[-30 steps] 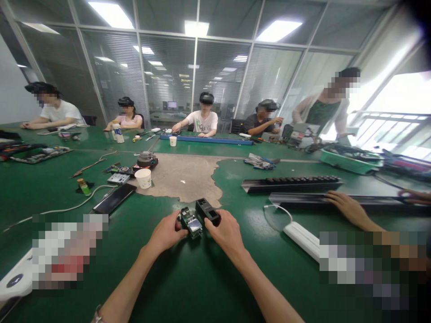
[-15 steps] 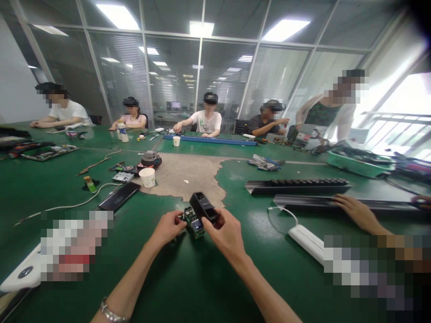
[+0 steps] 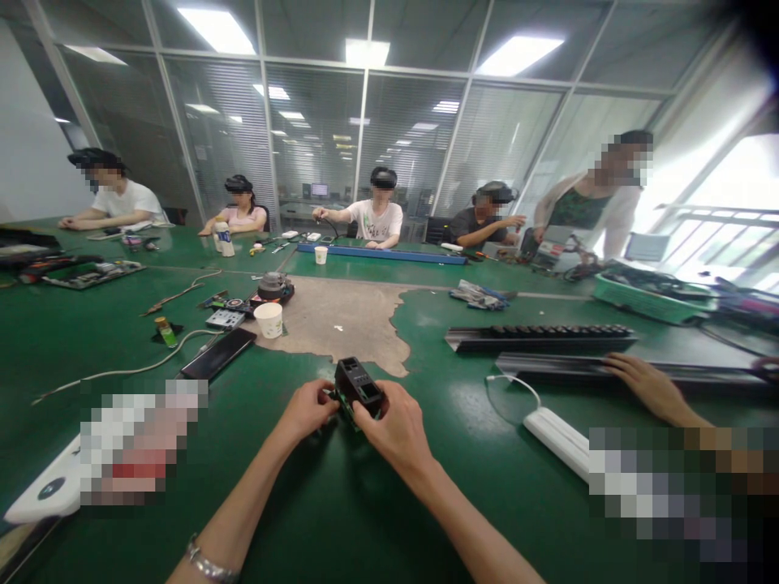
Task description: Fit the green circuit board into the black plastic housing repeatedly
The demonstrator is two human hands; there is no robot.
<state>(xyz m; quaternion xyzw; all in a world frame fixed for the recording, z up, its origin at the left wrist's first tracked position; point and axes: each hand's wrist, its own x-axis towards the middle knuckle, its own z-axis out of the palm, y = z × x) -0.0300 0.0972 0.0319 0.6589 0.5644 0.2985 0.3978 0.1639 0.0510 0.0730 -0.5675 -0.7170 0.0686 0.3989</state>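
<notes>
**A tight two-handed hold at the near side**

The left hand [image 3: 307, 410] and the right hand [image 3: 395, 423] sit close together over the green desk [image 3: 438, 519], on the side nearest the wearer. Both grips are narrow and closed. The right hand wraps a black plastic housing [image 3: 358, 386] from the side, while the left pinches the edge of a green circuit board [image 3: 344, 410] pressed up against that housing. The two parts sit between the hands, in front of the wearer; the fingers cover the join, so how far the board sits inside is hard to say. A metal bracelet [image 3: 210, 560] circles the left wrist. Ahead lies a worn tan patch [image 3: 334, 324] in the desk surface, with a white paper cup [image 3: 268, 320] at its edge and a black phone [image 3: 217, 354] just beside it. Off to the right, a white power strip [image 3: 557, 442] lies on the desk, and a co-worker's hand [image 3: 648, 385] rests on a dark metal rail [image 3: 548, 369].
</notes>
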